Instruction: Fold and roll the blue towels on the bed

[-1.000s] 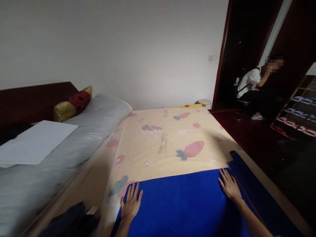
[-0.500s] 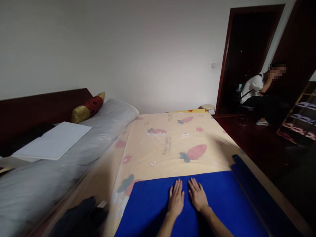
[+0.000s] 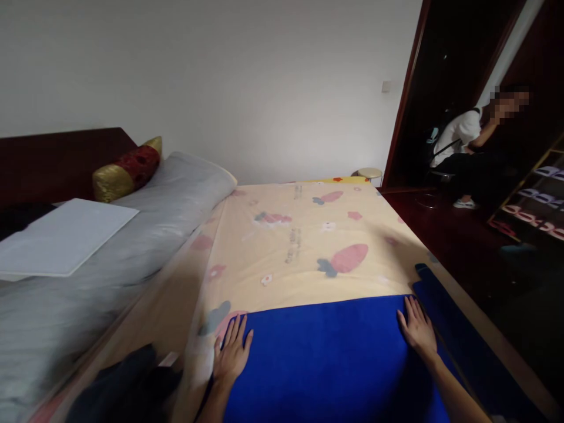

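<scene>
A plain blue cloth (image 3: 326, 352) lies spread on the near part of the bed, over a cream sheet (image 3: 247, 264) printed with pink fruit and flowers. At the cloth's far left corner, my left hand (image 3: 232, 355) rests flat, fingers apart. My right hand (image 3: 418, 329) lies flat at the far right corner, its fingers also spread. Neither hand holds anything. Along the right side of the cloth runs a darker blue folded strip (image 3: 458, 329), close to my right hand. The cloth's near edge is out of view.
Grey bedding (image 3: 167, 217) fills the left side, with a white flat board (image 3: 74, 235) and a red-gold cushion (image 3: 127, 170) on it. Dark clothing (image 3: 123, 382) lies near left. A person (image 3: 462, 138) sits by the door, near a shoe rack (image 3: 533, 194) and a round stool (image 3: 369, 173).
My hands have slid apart from the middle of the blue cloth, the left one to its left corner, the right one to its right corner. The camera view has shifted slightly.
</scene>
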The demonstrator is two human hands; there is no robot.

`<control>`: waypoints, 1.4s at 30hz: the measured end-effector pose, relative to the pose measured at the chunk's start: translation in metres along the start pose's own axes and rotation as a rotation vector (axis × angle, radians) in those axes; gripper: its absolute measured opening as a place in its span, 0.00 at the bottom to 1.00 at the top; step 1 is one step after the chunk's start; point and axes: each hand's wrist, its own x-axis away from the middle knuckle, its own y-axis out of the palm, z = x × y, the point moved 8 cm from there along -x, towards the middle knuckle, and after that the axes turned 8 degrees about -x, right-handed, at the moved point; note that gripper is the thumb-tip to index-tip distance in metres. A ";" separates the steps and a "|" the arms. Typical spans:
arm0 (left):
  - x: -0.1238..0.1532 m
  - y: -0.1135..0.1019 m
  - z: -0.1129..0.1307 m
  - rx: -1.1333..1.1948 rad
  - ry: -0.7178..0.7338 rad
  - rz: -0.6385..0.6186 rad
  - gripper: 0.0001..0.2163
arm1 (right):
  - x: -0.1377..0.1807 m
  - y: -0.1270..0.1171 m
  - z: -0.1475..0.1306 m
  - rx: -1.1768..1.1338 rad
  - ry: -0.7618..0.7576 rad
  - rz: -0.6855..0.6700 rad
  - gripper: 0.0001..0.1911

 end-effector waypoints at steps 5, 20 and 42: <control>-0.011 -0.002 0.002 0.037 0.002 -0.137 0.28 | -0.006 0.011 0.000 0.010 0.041 -0.101 0.38; 0.137 -0.055 0.279 0.405 0.613 -0.060 0.27 | 0.110 0.016 -0.158 -0.229 -0.392 -0.165 0.32; 0.169 -0.051 0.109 0.241 -0.030 -0.104 0.27 | 0.140 -0.001 -0.048 -0.245 -0.184 -0.203 0.32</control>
